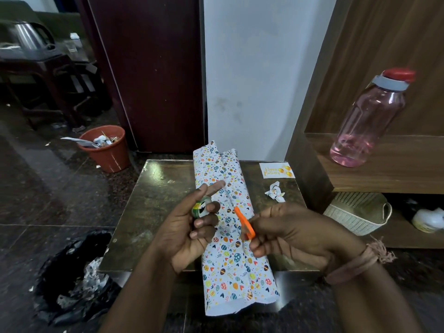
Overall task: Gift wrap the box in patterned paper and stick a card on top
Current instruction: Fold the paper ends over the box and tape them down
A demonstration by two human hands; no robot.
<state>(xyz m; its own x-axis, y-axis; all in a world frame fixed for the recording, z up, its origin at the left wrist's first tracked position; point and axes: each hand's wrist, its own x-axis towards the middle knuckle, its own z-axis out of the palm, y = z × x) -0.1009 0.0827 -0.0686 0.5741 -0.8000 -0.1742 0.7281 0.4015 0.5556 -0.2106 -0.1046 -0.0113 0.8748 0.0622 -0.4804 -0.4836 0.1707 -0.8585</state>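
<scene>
Nearby, orange bin (105,150) holding scraps; left hand (189,227) gripping tape roll (201,206), right hand (286,231) pinching orange scissors (243,223)

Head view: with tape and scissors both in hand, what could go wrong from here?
1. Neither hand presses the paper down, so the centre seam may spring open before it is taped.
2. The scissors in the right hand hover over the wrap and might nick it.
3. The left hand grips the tape; a strip may tangle.

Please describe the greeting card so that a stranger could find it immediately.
Look at the small dark table, at its far right corner beside the wooden shelf. The card lies flat there, white with yellow balloons; the crumpled paper scrap nearer is patterned, not flat.
</scene>
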